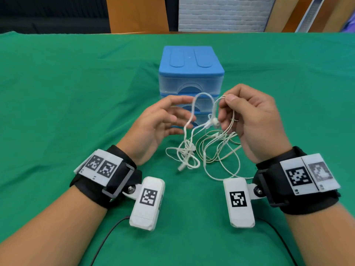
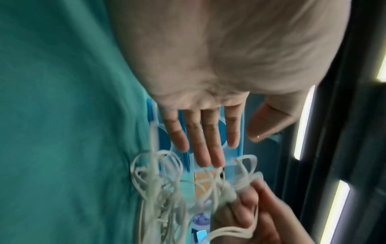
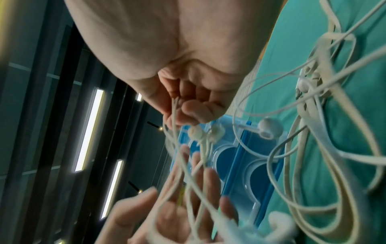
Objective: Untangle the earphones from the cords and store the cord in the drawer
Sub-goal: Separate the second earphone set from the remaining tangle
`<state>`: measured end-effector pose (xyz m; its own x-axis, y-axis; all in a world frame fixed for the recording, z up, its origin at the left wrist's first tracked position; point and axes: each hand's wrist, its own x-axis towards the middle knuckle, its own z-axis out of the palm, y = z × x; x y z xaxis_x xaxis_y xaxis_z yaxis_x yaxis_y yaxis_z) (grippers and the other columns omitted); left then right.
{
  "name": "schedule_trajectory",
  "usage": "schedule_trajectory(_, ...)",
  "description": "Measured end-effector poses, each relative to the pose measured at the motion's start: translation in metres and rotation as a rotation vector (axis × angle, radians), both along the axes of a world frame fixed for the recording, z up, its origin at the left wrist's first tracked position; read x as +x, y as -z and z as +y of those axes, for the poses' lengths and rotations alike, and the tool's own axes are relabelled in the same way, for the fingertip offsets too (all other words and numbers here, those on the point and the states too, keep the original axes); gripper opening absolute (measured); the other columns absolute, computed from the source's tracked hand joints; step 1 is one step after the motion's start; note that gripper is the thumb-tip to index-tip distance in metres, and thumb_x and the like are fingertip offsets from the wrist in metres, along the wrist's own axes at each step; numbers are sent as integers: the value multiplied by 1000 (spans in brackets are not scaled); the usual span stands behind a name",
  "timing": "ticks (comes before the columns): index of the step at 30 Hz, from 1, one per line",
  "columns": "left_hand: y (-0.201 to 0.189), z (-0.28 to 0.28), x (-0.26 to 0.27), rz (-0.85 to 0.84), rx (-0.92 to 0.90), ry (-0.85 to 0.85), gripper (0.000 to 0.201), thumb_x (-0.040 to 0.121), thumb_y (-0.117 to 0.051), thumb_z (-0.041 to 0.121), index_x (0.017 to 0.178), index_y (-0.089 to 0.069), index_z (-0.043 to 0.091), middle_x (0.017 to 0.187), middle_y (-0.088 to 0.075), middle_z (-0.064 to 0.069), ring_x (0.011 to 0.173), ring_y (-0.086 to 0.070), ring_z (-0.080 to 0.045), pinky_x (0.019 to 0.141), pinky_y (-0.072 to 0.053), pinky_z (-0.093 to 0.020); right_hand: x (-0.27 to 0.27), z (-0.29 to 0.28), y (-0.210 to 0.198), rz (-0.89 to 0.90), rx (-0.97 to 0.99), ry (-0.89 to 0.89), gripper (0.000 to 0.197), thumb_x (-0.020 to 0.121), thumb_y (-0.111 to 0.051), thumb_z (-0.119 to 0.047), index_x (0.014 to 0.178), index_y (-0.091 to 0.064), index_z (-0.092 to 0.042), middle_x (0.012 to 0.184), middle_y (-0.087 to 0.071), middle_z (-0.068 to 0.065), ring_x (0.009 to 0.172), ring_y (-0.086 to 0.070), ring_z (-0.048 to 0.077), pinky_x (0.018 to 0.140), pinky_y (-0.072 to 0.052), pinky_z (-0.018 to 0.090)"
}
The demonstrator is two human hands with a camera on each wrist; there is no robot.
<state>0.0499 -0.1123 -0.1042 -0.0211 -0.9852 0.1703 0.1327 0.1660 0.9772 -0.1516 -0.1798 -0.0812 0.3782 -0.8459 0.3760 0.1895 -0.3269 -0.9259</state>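
Tangle of white earphones (image 1: 211,122) and flat cord (image 1: 187,150), centre of head frame, part lifted, part trailing on the green tablecloth (image 1: 57,93) in front of the blue drawer unit (image 1: 191,70). All drawers appear closed; nothing stored yet.

Right hand (image 1: 253,120): thumb and forefinger pinch thin earphone wire near the top of its loop, other fingers curled over more strands. Left hand (image 1: 159,121): fingers straight and slightly apart, palm toward the tangle, gripping nothing.

Handling, judged: bundle very light, limp, smooth-jacketed; loops will slide and re-knot if pulled hard. Thin wire looks fragile at the earbud joints. Better to take hold of the thicker flat cord near its plug end (image 1: 181,167) and feed it out through the loops.

View differences: right wrist view shows separate earbuds (image 3: 266,128) hanging before the drawer fronts, and wire passing between thumb and fingers (image 3: 188,112); head view merges these. Left wrist view confirms left fingers (image 2: 205,148) bare, just short of the strands. It is blurred.
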Motion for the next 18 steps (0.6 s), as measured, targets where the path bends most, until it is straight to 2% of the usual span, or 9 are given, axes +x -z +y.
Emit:
schedule_trajectory(1,-1,1,-3,-32,-17,43,52,83,-51,10,134,-55,10,105,-68,-15,95,-63,-25,87,-48,-36,2,1,1,24,-9,-36,17,94,-53,-13,80,-62,-9,62,-60,9,50,-48,21,48,-40,28)
schedule_trajectory(3,-1,2,-12,-128,-49,88,52,87,-63,8,137,-52,10,106,-66,-16,97,-62,-23,90,-48,-35,5,3,3,63,-39,-95,16,93,-54,-12,83,-63,-4,60,-56,8,49,-45,17,48,-39,22)
schedule_trajectory(7,5,1,-21,-209,-69,50,41,84,-73,-5,120,-59,8,90,-60,-14,80,-58,-20,80,-54,-28,5,6,3,137,-79,-150,18,94,-55,-8,91,-65,6,48,-46,-11,44,-33,4,46,-28,14)
schedule_trajectory(10,5,1,-17,-211,-92,-31,25,85,-71,-9,107,-68,2,86,-63,-16,71,-61,-18,73,-55,-26,4,7,-1,172,-102,-49,14,97,-53,6,93,-66,6,46,-55,-17,43,-48,-3,50,-36,6)
schedule_trajectory(12,5,0,-13,-166,-88,-70,19,86,-69,-9,103,-69,-2,85,-64,-18,66,-63,-20,70,-57,-28,1,3,-2,132,-107,67,18,97,-56,-2,84,-69,-4,48,-51,-14,43,-41,0,48,-32,14)
schedule_trajectory(14,5,-1,-10,-87,-67,-112,14,85,-69,-7,96,-71,1,81,-68,-11,60,-64,-17,64,-55,-23,-1,-1,-1,82,-69,144,20,93,-57,-14,76,-67,-17,55,-40,10,45,-27,11,46,-21,28)
schedule_trajectory(16,3,0,-9,-2,-43,-111,9,82,-68,1,90,-70,2,74,-70,-3,56,-65,-13,59,-53,-19,1,-1,0,38,-29,165,21,93,-53,-15,74,-62,-18,58,-33,11,48,-23,13,48,-19,33)
schedule_trajectory(18,2,2,-9,53,-35,-101,10,81,-66,7,89,-70,3,76,-72,-1,55,-64,-10,58,-51,-17,3,0,-1,-25,-1,157,22,96,-48,-9,75,-55,-14,55,-33,3,49,-26,14,48,-23,33)
